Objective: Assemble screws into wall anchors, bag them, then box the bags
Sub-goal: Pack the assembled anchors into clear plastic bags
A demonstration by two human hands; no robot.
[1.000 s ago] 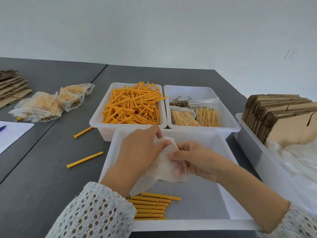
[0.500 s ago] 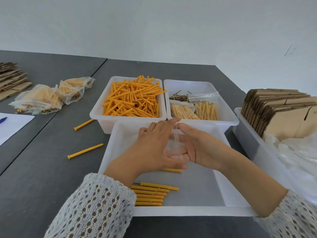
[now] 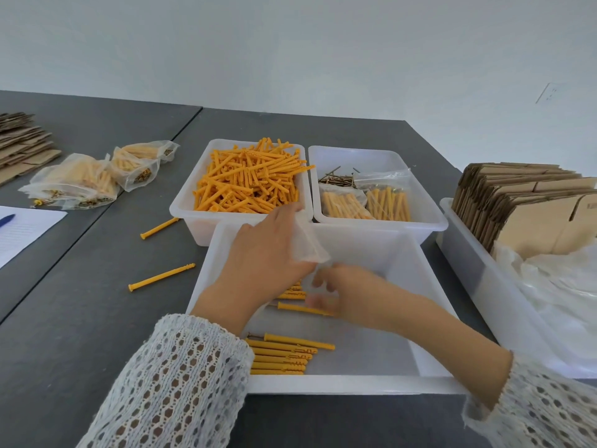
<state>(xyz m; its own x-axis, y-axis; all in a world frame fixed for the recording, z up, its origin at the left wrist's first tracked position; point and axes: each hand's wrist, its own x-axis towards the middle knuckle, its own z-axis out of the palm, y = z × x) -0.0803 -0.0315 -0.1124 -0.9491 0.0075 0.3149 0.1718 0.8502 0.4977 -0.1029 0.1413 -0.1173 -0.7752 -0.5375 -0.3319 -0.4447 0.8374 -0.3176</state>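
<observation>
My left hand (image 3: 268,253) holds a small clear plastic bag (image 3: 310,242) above the near white tray (image 3: 355,383). My right hand (image 3: 345,294) is blurred, low in that tray, with its fingers at an orange anchor with a screw (image 3: 300,308); whether it grips the anchor is unclear. A few more assembled anchors lie under my left hand. A row of several assembled anchors (image 3: 281,355) lies at the tray's near left corner.
Behind stand a tray heaped with orange anchors (image 3: 248,182) and a tray with loose screws (image 3: 336,179) and two filled bags (image 3: 365,202). Flat cardboard boxes (image 3: 523,202) and plastic bags fill a right tray. Filled bags (image 3: 84,179) and two loose anchors (image 3: 161,276) lie left.
My hands came apart: the left kept the bag and lifted it towards the tray's far left, the right dropped down to the anchors on the tray floor.
</observation>
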